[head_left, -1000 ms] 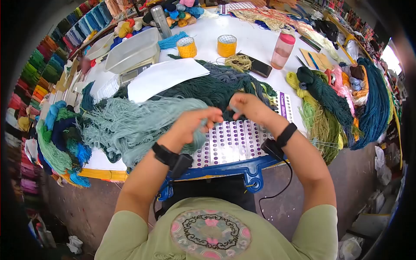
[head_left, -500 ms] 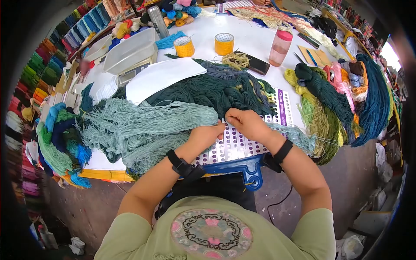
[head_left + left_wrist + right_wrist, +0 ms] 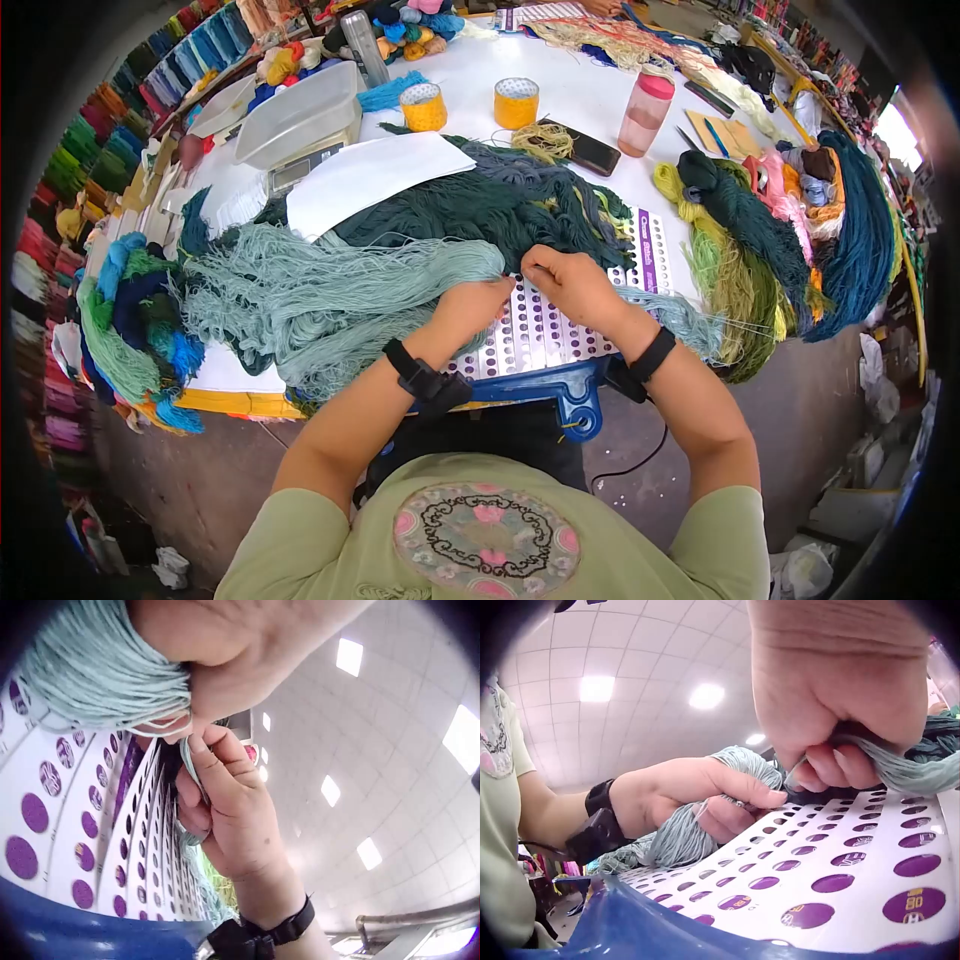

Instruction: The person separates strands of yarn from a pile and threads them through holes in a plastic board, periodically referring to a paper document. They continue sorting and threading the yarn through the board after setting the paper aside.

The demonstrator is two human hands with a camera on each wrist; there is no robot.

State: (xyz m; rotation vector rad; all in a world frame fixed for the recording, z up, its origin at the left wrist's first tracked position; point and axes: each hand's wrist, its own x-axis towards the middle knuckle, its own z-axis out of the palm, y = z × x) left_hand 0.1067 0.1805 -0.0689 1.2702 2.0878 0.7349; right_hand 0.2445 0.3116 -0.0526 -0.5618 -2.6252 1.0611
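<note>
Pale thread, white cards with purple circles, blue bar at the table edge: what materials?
Pale thread: spun fibre, perhaps cotton; mostly matte, with fine, loose strands.
White cards: stiff paper card or thin plastic, can't tell; smooth flat faces with crisp circles.
Blue bar: painted metal or moulded plastic; glossy, as its highlights show, but the coating leaves it open.

Your head view looks forward-down across the counter (image 3: 590, 105); your wrist views, low and close, both face the pale-green yarn (image 3: 109, 679).
</note>
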